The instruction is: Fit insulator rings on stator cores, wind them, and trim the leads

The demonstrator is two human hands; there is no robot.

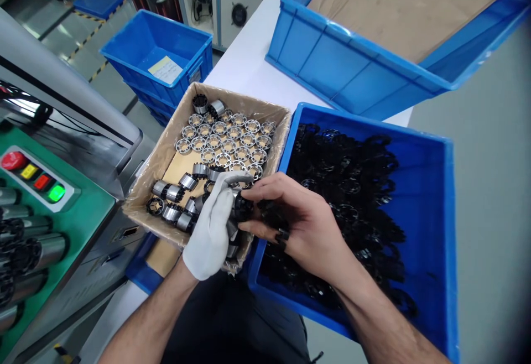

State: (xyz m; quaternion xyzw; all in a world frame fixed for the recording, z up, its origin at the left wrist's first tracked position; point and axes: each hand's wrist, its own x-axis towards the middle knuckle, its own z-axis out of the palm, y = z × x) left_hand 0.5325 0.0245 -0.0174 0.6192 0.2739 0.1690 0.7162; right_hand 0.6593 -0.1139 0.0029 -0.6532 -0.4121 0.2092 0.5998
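Observation:
My left hand (pixel 212 225), in a white glove, is closed around a small metal cylinder with a black ring (pixel 240 207) on its end. My bare right hand (pixel 302 223) pinches the same part from the right, and some black plastic rings are held under its fingers. Both hands meet over the near corner of a cardboard box (pixel 157 159) lined with plastic film. Inside the box, silver round parts (pixel 224 137) stand in neat rows, and several assembled cylinders (pixel 174 203) lie loose at the near end.
A blue bin (pixel 431 198) full of black plastic rings sits at the right. A larger blue crate (pixel 332 54) with a cardboard sheet stands behind it. At the left is a green control panel (pixel 37 178) with coloured buttons. Stacked blue bins (pixel 161 60) stand on the floor.

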